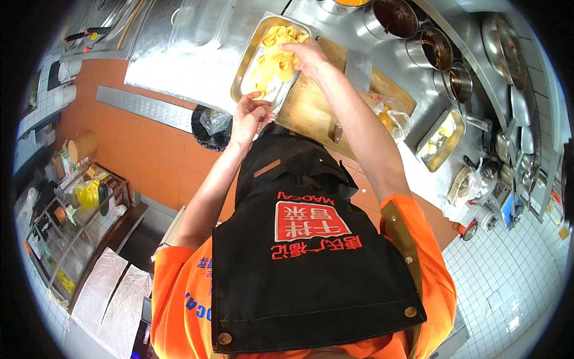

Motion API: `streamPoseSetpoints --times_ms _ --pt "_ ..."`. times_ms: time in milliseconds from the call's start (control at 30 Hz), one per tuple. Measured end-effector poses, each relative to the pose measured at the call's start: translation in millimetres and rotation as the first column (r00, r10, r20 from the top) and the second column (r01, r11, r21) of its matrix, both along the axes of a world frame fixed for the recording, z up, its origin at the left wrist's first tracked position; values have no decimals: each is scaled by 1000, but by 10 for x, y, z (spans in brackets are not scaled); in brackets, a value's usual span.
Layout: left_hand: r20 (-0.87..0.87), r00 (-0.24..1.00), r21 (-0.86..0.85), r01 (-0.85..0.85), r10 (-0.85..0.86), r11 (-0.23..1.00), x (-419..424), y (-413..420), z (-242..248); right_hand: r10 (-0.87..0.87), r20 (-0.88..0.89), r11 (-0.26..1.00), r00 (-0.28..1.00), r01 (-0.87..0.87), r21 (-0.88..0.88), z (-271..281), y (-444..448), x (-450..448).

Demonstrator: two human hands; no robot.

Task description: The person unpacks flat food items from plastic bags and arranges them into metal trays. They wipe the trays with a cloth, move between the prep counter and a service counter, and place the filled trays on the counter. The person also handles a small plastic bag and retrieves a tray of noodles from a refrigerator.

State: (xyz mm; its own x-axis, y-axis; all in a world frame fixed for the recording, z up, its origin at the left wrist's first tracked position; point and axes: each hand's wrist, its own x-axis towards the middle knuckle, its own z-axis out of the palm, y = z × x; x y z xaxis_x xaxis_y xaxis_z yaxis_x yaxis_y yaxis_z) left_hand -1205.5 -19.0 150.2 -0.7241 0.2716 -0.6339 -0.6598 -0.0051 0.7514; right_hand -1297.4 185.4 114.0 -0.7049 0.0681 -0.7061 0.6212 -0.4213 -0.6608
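A rectangular stainless steel tray lies before me, tilted in the view, with soft, thin, folded yellow food pieces heaped toward its far end. My right hand reaches over the tray's right rim and grips part of that heap, thumb on top and the other fingers hidden. At the near end, my left hand holds the tray's rim, its fingertips close to a few pieces lying inside. Right beside the tray is a wooden cutting board. A cleaver rests on it, partly hidden by my right forearm.
Metal pots with dark contents line the back right. A clear plastic bag with yellow food sits at the board's right end. Farther right is a smaller steel tray. A black-lined bin stands below the counter's left edge.
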Motion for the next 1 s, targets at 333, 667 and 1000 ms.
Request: streamPoseSetpoints --times_ms 333,667,1000 --pt "-218 930 -459 171 -297 872 -340 -314 -750 191 190 785 963 -266 559 -1187 -678 274" --pt "-318 742 -740 194 -590 644 -717 -64 -1453 566 224 741 793 -609 283 -463 -384 150" --pt "-361 603 -762 249 -711 598 -720 -126 -1655 372 276 550 886 -450 703 -987 -785 37"
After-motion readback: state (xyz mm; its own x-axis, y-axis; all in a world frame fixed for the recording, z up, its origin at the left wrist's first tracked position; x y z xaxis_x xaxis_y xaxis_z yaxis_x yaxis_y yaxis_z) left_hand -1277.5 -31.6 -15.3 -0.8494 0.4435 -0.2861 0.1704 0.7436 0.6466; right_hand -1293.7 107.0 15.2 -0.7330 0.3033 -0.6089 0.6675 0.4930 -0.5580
